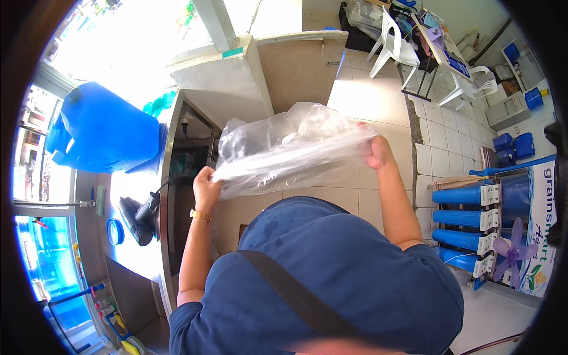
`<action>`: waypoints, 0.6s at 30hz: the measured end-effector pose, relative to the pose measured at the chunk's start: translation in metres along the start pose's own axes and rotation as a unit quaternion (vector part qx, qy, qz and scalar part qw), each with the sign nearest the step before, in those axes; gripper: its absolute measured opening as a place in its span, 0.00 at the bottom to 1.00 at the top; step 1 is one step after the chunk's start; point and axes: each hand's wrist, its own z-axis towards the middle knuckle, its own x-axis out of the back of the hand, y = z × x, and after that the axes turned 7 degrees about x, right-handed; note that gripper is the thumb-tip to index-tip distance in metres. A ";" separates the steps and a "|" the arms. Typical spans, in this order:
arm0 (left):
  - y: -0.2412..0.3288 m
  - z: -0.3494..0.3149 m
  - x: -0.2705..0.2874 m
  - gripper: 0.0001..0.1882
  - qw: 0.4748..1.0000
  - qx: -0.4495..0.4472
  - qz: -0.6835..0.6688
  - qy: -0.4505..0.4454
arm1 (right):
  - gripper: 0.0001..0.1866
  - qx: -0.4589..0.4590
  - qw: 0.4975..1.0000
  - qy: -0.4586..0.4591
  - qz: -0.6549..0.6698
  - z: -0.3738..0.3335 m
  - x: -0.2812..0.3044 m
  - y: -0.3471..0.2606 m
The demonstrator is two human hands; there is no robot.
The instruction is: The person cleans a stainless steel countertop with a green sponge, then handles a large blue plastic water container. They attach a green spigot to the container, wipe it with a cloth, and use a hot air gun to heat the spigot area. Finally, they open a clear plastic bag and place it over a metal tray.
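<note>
A large clear plastic bag (284, 157) is stretched out sideways in front of my body, with its near edge pulled fairly straight. My left hand (207, 189), below a gold-coloured wristwatch (200, 215), is closed on the bag's left end. At the other end my right hand (378, 152) pinches the bag, its fingers partly behind the plastic. Beyond the taut edge the film billows loosely and looks crumpled. The bag's middle is slightly blurred.
To the left, a blue water jug (109, 130) stands on a counter beside a black heat-gun-like tool (141, 216) and a blue cap (115, 231). Blue filter housings (458, 219) and a purple fan (515, 251) are at right. White chairs (395, 50) stand farther back.
</note>
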 end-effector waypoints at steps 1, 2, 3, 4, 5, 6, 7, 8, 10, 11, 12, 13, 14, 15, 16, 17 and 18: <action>-0.003 0.007 -0.002 0.09 0.992 0.099 -0.073 0.037 | 0.18 -0.002 0.998 -0.042 -0.037 -0.005 -0.007 -0.004; -0.006 0.011 -0.003 0.10 0.956 0.173 -0.227 0.068 | 0.17 -0.015 0.993 -0.086 -0.074 -0.011 -0.014 -0.007; -0.006 0.016 -0.006 0.12 0.921 0.106 -0.359 0.108 | 0.15 0.017 0.952 -0.062 -0.298 -0.016 -0.020 -0.010; -0.007 0.020 -0.002 0.12 0.924 0.043 -0.354 0.135 | 0.12 0.037 0.861 -0.037 -0.507 -0.019 -0.024 -0.011; -0.007 0.021 0.001 0.12 0.926 -0.011 -0.348 0.147 | 0.10 0.085 0.734 -0.025 -0.673 -0.020 -0.026 -0.011; -0.007 0.023 0.008 0.07 0.923 -0.045 -0.361 0.124 | 0.07 0.094 0.704 0.045 -0.703 -0.020 -0.028 -0.009; -0.009 0.020 0.013 0.05 0.908 -0.015 -0.416 0.052 | 0.05 0.134 0.680 0.098 -0.714 -0.018 -0.028 -0.006; -0.012 0.016 0.019 0.04 0.883 0.025 -0.469 -0.017 | 0.04 0.170 0.649 0.156 -0.725 -0.015 -0.026 -0.003; -0.021 0.007 0.028 0.06 0.834 0.091 -0.513 -0.182 | 0.06 0.193 0.874 0.126 -0.427 -0.010 -0.022 0.003; -0.026 0.005 0.028 0.07 0.867 0.059 -0.439 -0.228 | 0.07 0.161 0.941 0.135 -0.266 -0.009 -0.020 0.004; -0.032 0.003 0.026 0.08 0.937 0.000 -0.265 -0.226 | 0.07 0.153 0.970 0.073 -0.176 -0.009 -0.019 0.002; -0.037 0.003 0.025 0.10 0.971 -0.064 -0.082 -0.215 | 0.07 0.112 0.988 0.039 -0.096 -0.011 -0.020 0.000; -0.042 0.003 0.021 0.13 0.982 -0.042 -0.034 -0.179 | 0.07 0.070 0.997 0.006 -0.014 -0.015 -0.021 -0.004; -0.045 0.006 0.019 0.13 0.998 -0.020 0.005 -0.064 | 0.07 0.059 0.996 -0.033 -0.066 -0.020 -0.023 -0.008; -0.046 0.008 0.016 0.14 0.999 -0.005 0.031 0.043 | 0.07 0.047 0.989 -0.072 -0.117 -0.027 -0.027 -0.013; -0.045 0.011 0.015 0.14 0.986 0.048 0.070 0.141 | 0.07 0.041 0.979 -0.122 -0.160 -0.032 -0.031 -0.016; -0.043 0.013 0.014 0.18 0.980 0.079 -0.059 0.175 | 0.08 0.069 0.939 -0.112 -0.319 -0.037 -0.036 -0.016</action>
